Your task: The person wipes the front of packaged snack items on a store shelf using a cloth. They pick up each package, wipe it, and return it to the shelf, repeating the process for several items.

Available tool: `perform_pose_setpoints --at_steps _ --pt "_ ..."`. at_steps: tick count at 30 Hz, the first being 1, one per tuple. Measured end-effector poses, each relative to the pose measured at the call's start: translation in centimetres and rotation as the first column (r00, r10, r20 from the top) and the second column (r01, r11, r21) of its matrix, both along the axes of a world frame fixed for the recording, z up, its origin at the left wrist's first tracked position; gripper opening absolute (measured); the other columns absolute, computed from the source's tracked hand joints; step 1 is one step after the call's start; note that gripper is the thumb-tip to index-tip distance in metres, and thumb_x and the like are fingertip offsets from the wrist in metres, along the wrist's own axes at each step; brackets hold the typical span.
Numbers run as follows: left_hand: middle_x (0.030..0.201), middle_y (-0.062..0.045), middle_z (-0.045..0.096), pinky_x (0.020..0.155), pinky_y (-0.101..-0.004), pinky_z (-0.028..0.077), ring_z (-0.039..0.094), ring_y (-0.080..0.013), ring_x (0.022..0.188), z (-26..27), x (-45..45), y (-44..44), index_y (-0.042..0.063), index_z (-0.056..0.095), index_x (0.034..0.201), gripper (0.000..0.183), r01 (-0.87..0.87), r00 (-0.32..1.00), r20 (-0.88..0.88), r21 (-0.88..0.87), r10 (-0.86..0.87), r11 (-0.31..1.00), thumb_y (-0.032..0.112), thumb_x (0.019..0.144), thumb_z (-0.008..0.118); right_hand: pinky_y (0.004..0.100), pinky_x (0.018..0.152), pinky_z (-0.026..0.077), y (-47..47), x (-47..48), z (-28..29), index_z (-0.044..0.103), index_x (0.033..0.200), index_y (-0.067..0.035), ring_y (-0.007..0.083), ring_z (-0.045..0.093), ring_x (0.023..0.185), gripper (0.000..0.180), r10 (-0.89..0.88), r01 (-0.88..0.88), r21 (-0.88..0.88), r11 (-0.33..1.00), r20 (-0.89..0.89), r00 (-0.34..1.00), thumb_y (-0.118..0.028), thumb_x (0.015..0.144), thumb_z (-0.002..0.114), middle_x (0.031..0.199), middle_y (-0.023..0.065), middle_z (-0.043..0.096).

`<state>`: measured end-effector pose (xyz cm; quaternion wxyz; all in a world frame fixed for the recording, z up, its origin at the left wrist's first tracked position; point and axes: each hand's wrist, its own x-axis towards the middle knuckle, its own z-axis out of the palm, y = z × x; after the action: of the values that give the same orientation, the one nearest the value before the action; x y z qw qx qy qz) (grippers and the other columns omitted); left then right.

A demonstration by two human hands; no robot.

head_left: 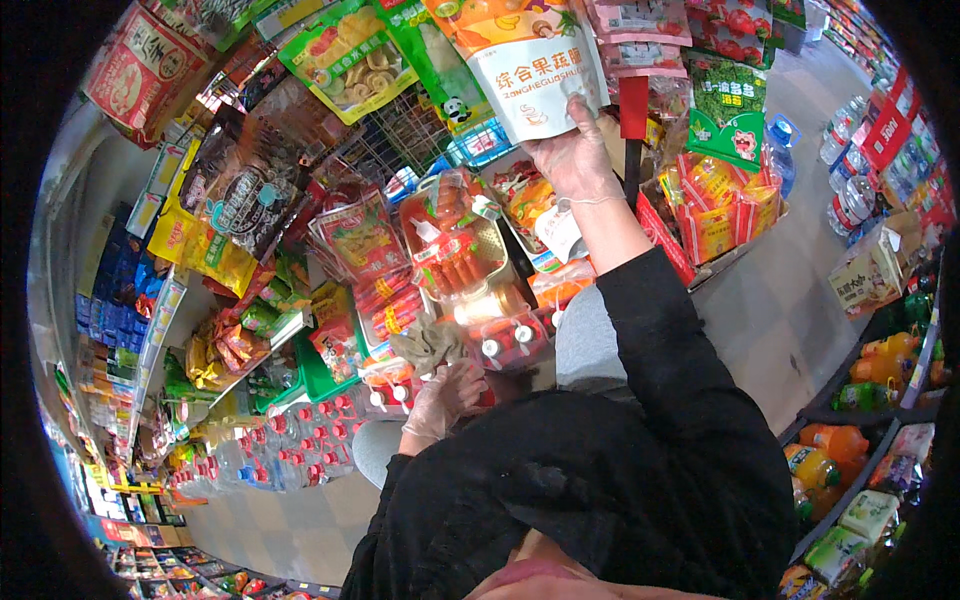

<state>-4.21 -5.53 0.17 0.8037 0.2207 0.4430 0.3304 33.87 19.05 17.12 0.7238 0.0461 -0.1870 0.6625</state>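
My right hand, in a thin clear glove, reaches up and grips the lower edge of an orange-and-white snack pouch. Its thumb lies on the pouch's front; the other fingers are hidden behind. Printed fruit and writing cover the pouch. Low down near my lap, my left hand, also gloved, holds a crumpled grey-brown cloth. Just beyond the cloth is a tray with packaged sausages. A green fruit-chip bag hangs left of the pouch.
Pink snack packs hang to the right of the pouch. A carton of yellow-and-red packets stands below a green seaweed bag. Red-capped bottles stand at floor level on the left. Shelves of drinks line the right side.
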Motion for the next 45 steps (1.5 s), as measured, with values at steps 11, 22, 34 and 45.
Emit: perform_pose_setpoints --at_steps 11,22,34,45 --pt "0.145 -0.018 0.06 0.106 -0.0462 0.048 0.062 -0.0353 0.125 0.4 0.6 -0.4 0.006 0.05 0.148 0.073 -0.059 0.998 -0.012 -0.015 0.058 0.998 0.057 0.098 0.066 0.0541 0.109 0.051 1.6 0.2 0.7 0.051 0.147 -0.015 0.0301 0.055 0.137 0.072 -0.043 0.043 -0.006 0.999 -0.032 0.999 -0.027 0.085 0.085 0.146 0.006 0.059" --pt "0.143 -0.018 0.061 0.105 -0.0472 0.05 0.064 -0.0334 0.123 -0.2 0.2 -0.5 0.007 0.051 0.147 0.068 -0.052 0.997 -0.056 -0.033 0.05 0.998 0.055 0.1 0.063 0.0559 0.111 0.05 0.3 0.0 1.8 0.051 0.147 -0.014 0.0304 0.055 0.137 0.071 -0.086 0.085 -0.052 0.995 -0.014 0.996 -0.027 0.085 0.084 0.146 0.007 0.058" --pt "0.14 -0.016 0.064 0.103 -0.0468 0.05 0.065 -0.0344 0.12 -1.2 -0.1 -0.7 0.006 0.053 0.145 0.065 -0.054 0.998 -0.011 -0.038 0.054 0.998 0.052 0.1 0.064 0.0567 0.114 0.048 0.1 -0.7 2.5 0.043 0.153 -0.011 0.0312 0.052 0.14 0.077 -0.105 0.105 -0.015 0.994 -0.007 0.994 -0.03 0.089 0.082 0.15 0.0088 0.055" --pt "0.137 -0.018 0.064 0.1 -0.0478 0.052 0.066 -0.0331 0.113 0.2 1.1 -0.5 0.004 0.053 0.145 0.063 -0.073 0.99 -0.128 -0.048 0.066 0.996 0.047 0.1 0.061 0.0582 0.111 0.05 -1.0 -1.3 2.8 0.044 0.152 -0.014 0.0306 0.053 0.14 0.074 -0.196 0.198 -0.038 0.98 0.048 0.979 -0.032 0.09 0.081 0.15 0.0091 0.054"
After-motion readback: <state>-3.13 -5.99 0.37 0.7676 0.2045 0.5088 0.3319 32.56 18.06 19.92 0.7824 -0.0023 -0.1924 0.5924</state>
